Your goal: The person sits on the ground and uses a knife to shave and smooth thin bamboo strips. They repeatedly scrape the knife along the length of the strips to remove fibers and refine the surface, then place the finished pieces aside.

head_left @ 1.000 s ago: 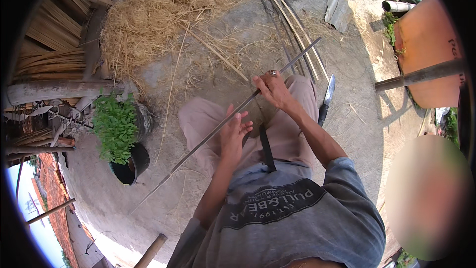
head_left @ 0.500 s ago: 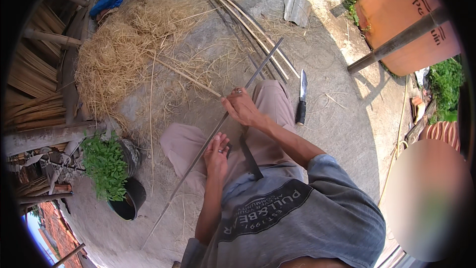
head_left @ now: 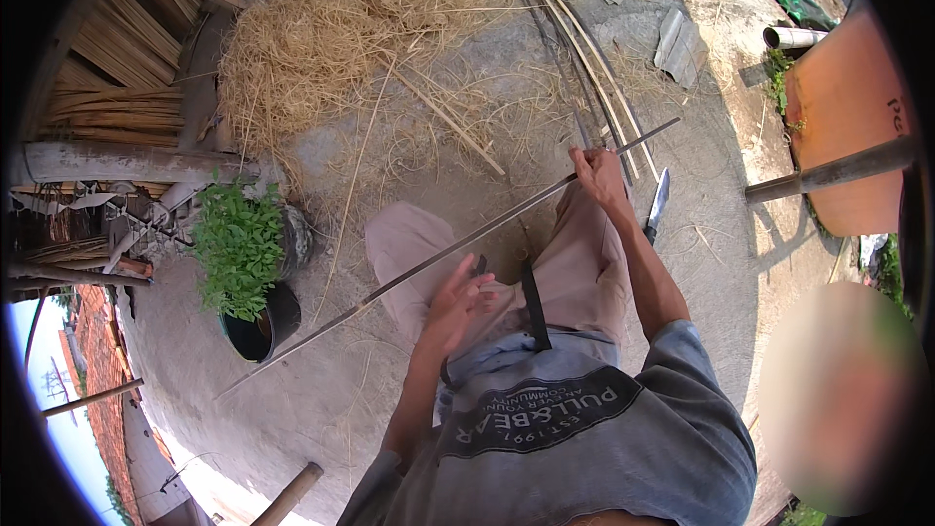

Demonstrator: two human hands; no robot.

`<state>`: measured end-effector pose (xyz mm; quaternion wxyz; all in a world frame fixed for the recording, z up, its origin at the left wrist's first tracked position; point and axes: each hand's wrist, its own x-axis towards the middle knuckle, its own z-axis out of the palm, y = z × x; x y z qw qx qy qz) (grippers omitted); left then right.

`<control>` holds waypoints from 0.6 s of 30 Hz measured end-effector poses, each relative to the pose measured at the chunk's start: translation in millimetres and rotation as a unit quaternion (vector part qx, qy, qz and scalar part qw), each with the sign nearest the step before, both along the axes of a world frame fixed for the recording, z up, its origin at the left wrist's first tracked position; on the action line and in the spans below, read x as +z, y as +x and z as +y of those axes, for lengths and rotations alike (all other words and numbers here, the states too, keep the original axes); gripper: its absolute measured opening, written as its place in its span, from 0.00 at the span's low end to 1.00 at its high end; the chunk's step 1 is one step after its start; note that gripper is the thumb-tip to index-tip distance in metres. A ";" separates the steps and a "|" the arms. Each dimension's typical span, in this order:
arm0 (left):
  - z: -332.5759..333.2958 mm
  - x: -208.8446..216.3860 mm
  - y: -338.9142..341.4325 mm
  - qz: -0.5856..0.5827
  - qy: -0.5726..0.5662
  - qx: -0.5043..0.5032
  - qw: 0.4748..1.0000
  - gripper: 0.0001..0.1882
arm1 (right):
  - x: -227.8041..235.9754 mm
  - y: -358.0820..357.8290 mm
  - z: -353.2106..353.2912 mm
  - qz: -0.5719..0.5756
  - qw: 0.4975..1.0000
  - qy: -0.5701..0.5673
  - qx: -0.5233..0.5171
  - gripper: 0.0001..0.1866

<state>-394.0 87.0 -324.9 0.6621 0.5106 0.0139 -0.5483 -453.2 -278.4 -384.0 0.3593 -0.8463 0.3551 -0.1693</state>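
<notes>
A long, thin, dark strip of split bamboo point(head_left: 458, 244) runs slantwise across my lap, its far end up to the right and its near end down to the left over the ground. My right hand point(head_left: 599, 175) is closed around it near the far end, above my right knee. Below the strip's middle, my left hand point(head_left: 456, 307) is open, fingers apart and not gripping it. A small dark piece point(head_left: 480, 265) shows at its fingertips; I cannot tell what it is. A black flat band point(head_left: 534, 304) lies between my thighs. A knife point(head_left: 658, 205) with a dark handle rests on the ground beside my right forearm.
Tangled pale shavings point(head_left: 321, 49) are heaped at the far left. Long bamboo strips point(head_left: 575, 29) lie ahead. A leafy plant point(head_left: 239, 244) and a black pot point(head_left: 265, 321) stand at left. At right, a pole point(head_left: 828, 170) crosses before an orange container point(head_left: 842, 127).
My right hand has slid along the strip toward its far end. My left hand has let go of the strip and opened. The whole view has shifted.
</notes>
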 end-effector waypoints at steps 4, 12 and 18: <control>43.1 33.7 16.3 -0.036 -0.181 0.093 0.978 0.58 | -33.4 -100.5 -94.1 -0.034 0.993 0.036 -0.111 0.31; -44.1 91.6 -12.7 -0.219 -0.142 0.030 0.965 0.21 | -57.3 -333.7 -157.0 -0.061 0.969 -0.061 -0.232 0.19; -159.0 107.9 -55.3 -0.226 -0.325 -0.140 0.908 0.18 | -73.5 -524.3 -147.9 -0.003 0.911 -0.124 -0.394 0.24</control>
